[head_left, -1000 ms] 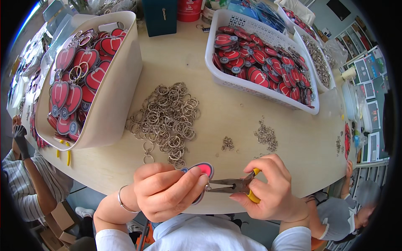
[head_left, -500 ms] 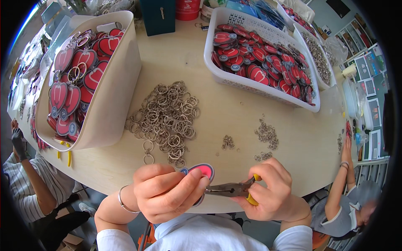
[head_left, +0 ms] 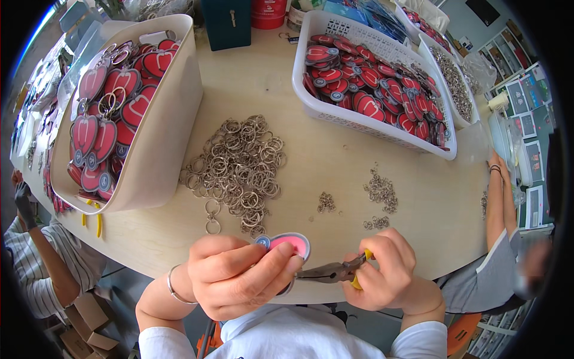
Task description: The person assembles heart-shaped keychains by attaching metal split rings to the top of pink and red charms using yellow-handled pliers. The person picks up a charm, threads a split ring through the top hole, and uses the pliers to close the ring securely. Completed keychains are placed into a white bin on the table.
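Observation:
My left hand [head_left: 236,278] is closed on a flat red-and-grey keychain charm [head_left: 293,242], pinched between thumb and fingers. My right hand [head_left: 385,272] is wrapped round a pair of pliers [head_left: 332,272] with yellow grips. The jaws point left and meet the charm's edge beside my left fingertips; whether they grip a small ring there is hidden. Just beyond my left hand lies a pile of metal split rings [head_left: 239,167]. Past my right hand are small heaps of tiny metal rings [head_left: 381,192], with a smaller heap [head_left: 326,202] nearer the middle.
A tall cream bin [head_left: 173,125] of charms with rings stands at left, yellow-handled pliers [head_left: 98,222] beside it. A white basket [head_left: 371,128] of charms is at far right, next to a tray of metal parts [head_left: 451,78]. Co-workers sit left [head_left: 54,263] and right [head_left: 490,275].
The charm has tilted slightly, showing more of its red face, and my right hand has shifted a little right with the pliers. The right-hand co-worker's arms have reached farther up the table's side.

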`<state>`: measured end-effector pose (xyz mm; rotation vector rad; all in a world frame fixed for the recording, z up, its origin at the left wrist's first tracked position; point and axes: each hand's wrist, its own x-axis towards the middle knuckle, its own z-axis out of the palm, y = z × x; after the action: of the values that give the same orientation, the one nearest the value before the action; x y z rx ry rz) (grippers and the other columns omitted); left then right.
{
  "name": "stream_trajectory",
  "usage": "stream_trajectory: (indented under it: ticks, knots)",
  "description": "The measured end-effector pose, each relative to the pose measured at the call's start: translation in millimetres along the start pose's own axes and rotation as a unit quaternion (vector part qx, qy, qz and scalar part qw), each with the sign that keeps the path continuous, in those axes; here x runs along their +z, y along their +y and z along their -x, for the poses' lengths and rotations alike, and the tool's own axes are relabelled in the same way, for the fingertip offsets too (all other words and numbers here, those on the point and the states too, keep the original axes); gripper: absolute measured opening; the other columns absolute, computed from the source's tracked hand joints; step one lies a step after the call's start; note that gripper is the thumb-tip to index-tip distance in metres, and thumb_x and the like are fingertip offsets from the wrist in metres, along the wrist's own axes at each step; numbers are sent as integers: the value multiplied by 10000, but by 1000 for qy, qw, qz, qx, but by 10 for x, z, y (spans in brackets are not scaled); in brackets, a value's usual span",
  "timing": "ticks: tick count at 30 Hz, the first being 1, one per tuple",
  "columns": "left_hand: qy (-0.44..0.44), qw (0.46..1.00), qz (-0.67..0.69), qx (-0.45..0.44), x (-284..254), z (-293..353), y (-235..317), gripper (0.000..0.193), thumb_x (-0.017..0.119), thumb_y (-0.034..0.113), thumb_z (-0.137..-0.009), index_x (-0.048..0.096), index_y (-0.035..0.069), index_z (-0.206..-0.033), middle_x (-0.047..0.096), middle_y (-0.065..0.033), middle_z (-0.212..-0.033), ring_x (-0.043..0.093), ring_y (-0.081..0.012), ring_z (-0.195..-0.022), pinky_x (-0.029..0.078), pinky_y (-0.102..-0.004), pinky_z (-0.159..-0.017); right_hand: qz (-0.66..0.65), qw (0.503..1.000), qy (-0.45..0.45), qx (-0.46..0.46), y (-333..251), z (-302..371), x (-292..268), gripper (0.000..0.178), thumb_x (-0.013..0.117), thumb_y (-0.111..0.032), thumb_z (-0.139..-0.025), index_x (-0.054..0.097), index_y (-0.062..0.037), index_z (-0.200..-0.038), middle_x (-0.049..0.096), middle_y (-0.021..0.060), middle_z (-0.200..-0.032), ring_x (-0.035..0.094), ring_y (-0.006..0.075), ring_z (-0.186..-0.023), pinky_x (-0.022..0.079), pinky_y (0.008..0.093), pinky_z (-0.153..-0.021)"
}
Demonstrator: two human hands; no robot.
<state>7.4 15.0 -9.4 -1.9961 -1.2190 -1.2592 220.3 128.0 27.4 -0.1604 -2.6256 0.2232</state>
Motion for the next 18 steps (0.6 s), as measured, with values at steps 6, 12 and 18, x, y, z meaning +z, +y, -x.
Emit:
stream_trajectory:
  ticks: [6,12,18]
  knots:
    - [-8,1000,-15,4,-30,-23,-4,259,708,13,-573,737,93,-817,660,3,-898,525,-115,-728,400,-208,-540,-31,999,7,-3,81,-12,76,215,665,-129,-483,534,-19,-614,499,102,-787,479,231,-609,356,305,-457]
    - [-44,998,-30,20,-87,0,13,278,700,23,-655,708,56,-931,653,-38,-994,551,-143,-784,441,-246,-569,-39,999,7,13,89,-43,63,217,692,-148,-523,579,-22,-659,515,110,-833,510,259,-675,393,349,-525]
    - [11,999,-48,11,-15,-22,19,243,710,40,-577,733,112,-808,663,20,-891,516,-109,-725,374,-206,-537,-34,999,0,12,76,-41,35,240,717,-160,-514,580,-27,-658,515,104,-825,516,256,-678,394,346,-519]
